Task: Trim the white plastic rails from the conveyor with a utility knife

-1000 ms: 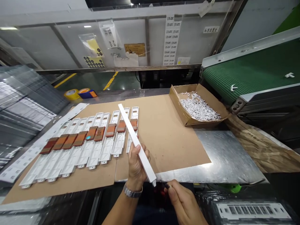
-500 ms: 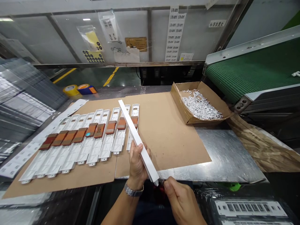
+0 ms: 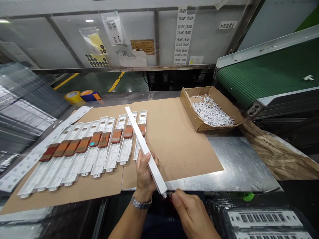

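Note:
My left hand (image 3: 145, 167) is closed round a long white plastic strip (image 3: 142, 142), held slantwise with its smooth side up and its lower end towards me. At that lower end, my right hand (image 3: 191, 210) is closed on a small tool, mostly hidden, with a metal tip and a trace of red; it looks like nippers. The tip is close to the strip's end; whether they touch, I cannot tell. Left of the held strip, several white plastic strips (image 3: 99, 159) lie side by side, with reddish-brown blocks (image 3: 104, 139) resting across them.
Cardboard (image 3: 171, 146) covers much of the metal table (image 3: 239, 162). A carton (image 3: 196, 121) of small white parts (image 3: 211, 111) stands at the back right, beside a green conveyor (image 3: 271, 71). Tape rolls (image 3: 73, 96) are at the back left. Wrapped panels (image 3: 266, 219) are stacked low right.
Both hands keep nearly the same pose around the strip's lower end; the right has shifted slightly. A small white piece on the conveyor has come further into view. The whole view shifts slightly.

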Demonstrator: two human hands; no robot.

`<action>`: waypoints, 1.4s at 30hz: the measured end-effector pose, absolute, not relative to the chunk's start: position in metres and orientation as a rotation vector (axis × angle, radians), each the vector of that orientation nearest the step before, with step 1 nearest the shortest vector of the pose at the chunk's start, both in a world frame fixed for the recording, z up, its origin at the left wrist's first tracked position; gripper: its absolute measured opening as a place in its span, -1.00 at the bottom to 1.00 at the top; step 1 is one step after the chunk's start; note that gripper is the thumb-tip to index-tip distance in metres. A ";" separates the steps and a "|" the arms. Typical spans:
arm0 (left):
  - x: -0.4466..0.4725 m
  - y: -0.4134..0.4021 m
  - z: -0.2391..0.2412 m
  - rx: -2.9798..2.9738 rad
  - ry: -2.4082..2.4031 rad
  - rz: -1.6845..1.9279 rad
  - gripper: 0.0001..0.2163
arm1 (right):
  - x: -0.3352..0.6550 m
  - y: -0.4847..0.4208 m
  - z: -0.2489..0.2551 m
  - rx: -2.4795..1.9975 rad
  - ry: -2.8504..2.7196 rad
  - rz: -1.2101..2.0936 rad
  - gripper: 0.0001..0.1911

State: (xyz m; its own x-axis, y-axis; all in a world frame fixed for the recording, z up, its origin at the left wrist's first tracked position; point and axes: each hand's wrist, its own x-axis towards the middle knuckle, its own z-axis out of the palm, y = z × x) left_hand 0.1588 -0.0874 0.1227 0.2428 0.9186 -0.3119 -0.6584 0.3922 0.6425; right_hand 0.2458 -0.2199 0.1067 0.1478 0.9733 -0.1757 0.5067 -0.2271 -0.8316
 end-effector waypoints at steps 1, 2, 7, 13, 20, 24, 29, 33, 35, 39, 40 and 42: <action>0.159 -0.088 0.123 0.421 0.728 1.121 -0.63 | 0.246 -0.220 0.107 -1.816 -1.410 0.992 -0.52; 0.159 -0.088 0.123 0.422 0.727 1.121 -0.63 | 0.245 -0.220 0.107 -1.816 -1.408 1.000 -0.52; 0.159 -0.088 0.123 0.436 0.739 1.146 -0.62 | 0.240 -0.222 0.107 -1.797 -1.460 0.998 -0.52; 0.155 -0.084 0.119 0.469 0.798 1.176 -0.49 | 0.248 -0.225 0.105 -1.485 -1.286 1.144 -0.50; 0.148 -0.078 0.112 0.412 0.846 1.182 -0.38 | 0.260 -0.229 0.096 -1.409 -0.937 1.070 -0.55; 0.144 -0.084 0.112 0.411 0.823 1.138 -0.41 | 0.262 -0.227 0.091 -1.521 -1.088 0.812 -0.67; 0.140 -0.094 0.116 0.612 0.808 1.102 -0.39 | 0.259 -0.224 0.089 -1.652 -1.303 0.440 -0.71; 0.141 -0.099 0.116 0.702 0.891 1.175 -0.39 | 0.254 -0.223 0.087 -1.702 -1.442 0.238 -0.75; 0.141 -0.100 0.115 0.733 0.928 1.211 -0.39 | 0.252 -0.223 0.085 -1.735 -1.499 0.158 -0.75; 0.142 -0.102 0.116 0.767 1.004 1.261 -0.34 | 0.249 -0.220 0.080 -1.777 -1.570 0.023 -0.73; 0.142 -0.103 0.117 0.769 1.014 1.268 -0.33 | 0.248 -0.219 0.080 -1.782 -1.580 0.004 -0.73; 0.142 -0.104 0.119 0.780 1.025 1.279 -0.31 | 0.247 -0.218 0.079 -1.789 -1.590 -0.023 -0.73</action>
